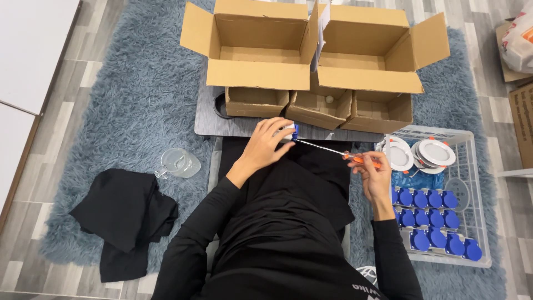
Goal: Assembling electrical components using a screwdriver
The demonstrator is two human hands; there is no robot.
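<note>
A: Although most of it is hidden under the fingers, what is the left hand [265, 145] closed around?

B: A small white-and-blue plastic fitting [291, 132], held at the near edge of the low grey tabletop [211, 119], just in front of the three small open cardboard boxes [319, 106]. The fingers are curled right round it, so only one blue and white corner shows.

A: And the right hand [373, 173]?

B: Its grip is closed on the orange handle of a long, thin-shafted screwdriver [338, 152]. The metal shaft runs up and left, and its tip meets the fitting.

A: How would that fitting handle?

B: I would judge it light and rigid, a hard plastic shell, probably a bit slick. Small enough to twist away under the driver's push, so a full wrap on its sides, leaving the screw face bare, looks like the sensible hold.

A: The screwdriver?

B: Stiff and light; taken at the handle, as now. The thin shaft could skid off a screw head.

A: What lies around?

B: A white wire basket [476, 183] on the right holds round white lamp rings [436, 152] and rows of blue caps [427, 219]. Two large open cardboard cartons [316, 55] stand behind. A clear glass mug [179, 163] and a black cloth [125, 219] lie on the shaggy grey-blue rug [133, 94].
</note>
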